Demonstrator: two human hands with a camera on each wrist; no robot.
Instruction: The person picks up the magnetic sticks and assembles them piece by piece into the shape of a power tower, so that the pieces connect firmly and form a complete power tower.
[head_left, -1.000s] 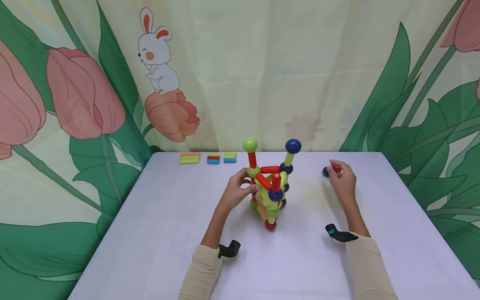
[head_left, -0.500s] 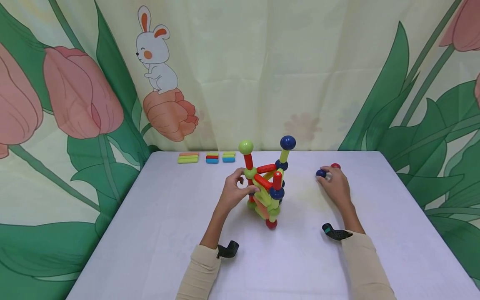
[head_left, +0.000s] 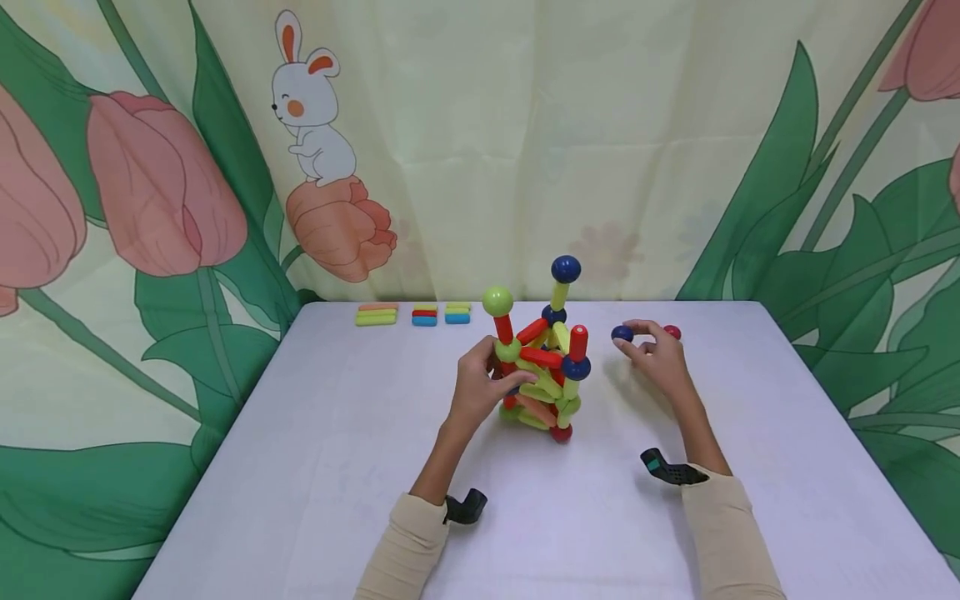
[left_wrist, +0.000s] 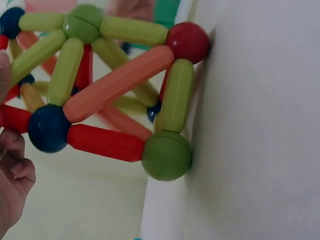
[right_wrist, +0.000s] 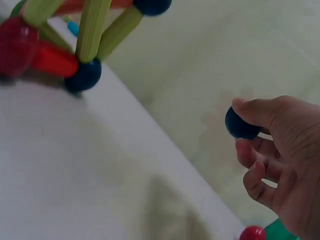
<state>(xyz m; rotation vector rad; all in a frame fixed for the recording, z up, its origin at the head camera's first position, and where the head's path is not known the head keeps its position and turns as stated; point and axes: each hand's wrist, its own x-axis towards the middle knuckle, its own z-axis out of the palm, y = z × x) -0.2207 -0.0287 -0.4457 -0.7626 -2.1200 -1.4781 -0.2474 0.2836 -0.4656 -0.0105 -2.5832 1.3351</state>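
Note:
A tower of coloured rods and balls (head_left: 540,356) stands mid-table in the head view. My left hand (head_left: 480,383) grips its left side, thumb across the front and fingers behind the rods. At the tower's top, a green ball (head_left: 497,302) and a blue ball (head_left: 566,269) cap two uprights, while a red rod (head_left: 578,342) points up bare. To the right, my right hand (head_left: 660,357) pinches a loose blue ball (right_wrist: 241,125) between thumb and fingertips, raised off the table. A red ball (head_left: 672,332) lies on the table behind that hand.
Short stacks of rods lie along the table's back edge: orange and green rods (head_left: 377,315), a red-centred stack (head_left: 424,316), and a green and blue stack (head_left: 457,314). A printed curtain (head_left: 480,150) hangs directly behind the table (head_left: 315,467).
My right hand has taken hold of the blue ball and brought it left, leaving the red ball on the table. My left hand has turned the tower, its bare red rod swinging right.

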